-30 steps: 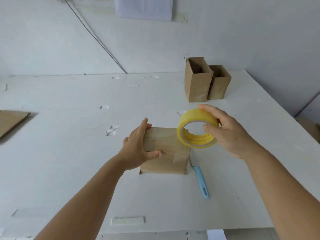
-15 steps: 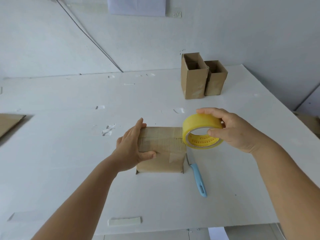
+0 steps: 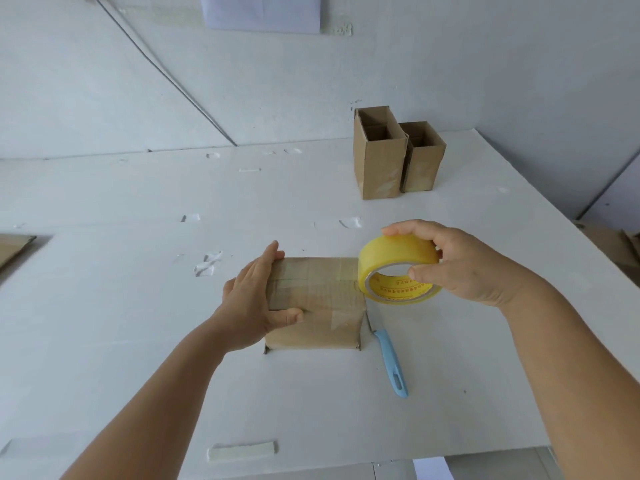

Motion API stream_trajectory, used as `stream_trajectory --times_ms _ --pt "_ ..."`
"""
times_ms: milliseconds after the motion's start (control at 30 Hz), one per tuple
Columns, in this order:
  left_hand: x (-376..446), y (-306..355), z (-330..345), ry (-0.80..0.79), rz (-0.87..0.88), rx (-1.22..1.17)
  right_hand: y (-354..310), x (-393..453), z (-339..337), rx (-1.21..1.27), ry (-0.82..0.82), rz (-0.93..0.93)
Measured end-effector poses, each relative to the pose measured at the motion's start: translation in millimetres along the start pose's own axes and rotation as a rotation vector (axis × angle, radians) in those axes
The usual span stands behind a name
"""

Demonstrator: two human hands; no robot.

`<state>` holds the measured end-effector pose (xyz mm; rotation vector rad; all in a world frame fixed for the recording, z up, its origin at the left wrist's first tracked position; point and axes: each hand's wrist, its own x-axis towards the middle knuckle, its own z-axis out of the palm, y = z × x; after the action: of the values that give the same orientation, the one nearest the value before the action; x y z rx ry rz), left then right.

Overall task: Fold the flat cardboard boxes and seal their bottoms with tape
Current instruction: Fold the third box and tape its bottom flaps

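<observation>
A folded brown cardboard box [image 3: 322,306] stands bottom-up in the middle of the white table [image 3: 138,341], with clear tape across its top face. My left hand [image 3: 254,299] grips its left side, thumb on the near face. My right hand [image 3: 460,263] holds a yellow roll of tape [image 3: 398,268] at the box's upper right corner, touching or just beside it. A stretch of tape seems to run from the roll onto the box.
A blue-handled knife [image 3: 389,362] lies on the table just right of the box. Two finished open boxes [image 3: 394,157] stand at the back right. Flat cardboard [image 3: 14,247] pokes in at the left edge. Tape scraps dot the table.
My right hand has carried the tape roll rightward and slightly down, off the box top to its right corner. My left hand has kept its grip on the box.
</observation>
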<state>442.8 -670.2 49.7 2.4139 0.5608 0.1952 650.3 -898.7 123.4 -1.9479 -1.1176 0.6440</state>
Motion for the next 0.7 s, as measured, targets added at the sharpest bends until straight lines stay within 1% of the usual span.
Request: stream_trajectory --times_ms 67,167,233,567,700 --pt "-0.8 0.0 -0.6 -0.002 -0.001 0.001 0.0 0.3 -0.9 -0.033 -0.009 0.002" --pt "-1.0 -1.0 -1.2 -0.005 -0.005 0.011 4.1 -1.7 -4.9 -0.155 -0.033 0.042" --pt "-0.1 -1.3 -0.6 -0.005 -0.004 0.011 8.2 -3.4 -7.0 -0.181 -0.039 0.064" --pt "-1.4 -2.6 0.6 -0.005 0.009 0.026 34.1 -5.5 5.9 -0.132 -0.077 0.121" --pt "-3.2 0.5 -0.8 -0.042 0.009 0.120 51.7 -5.9 17.6 -0.046 -0.089 0.136"
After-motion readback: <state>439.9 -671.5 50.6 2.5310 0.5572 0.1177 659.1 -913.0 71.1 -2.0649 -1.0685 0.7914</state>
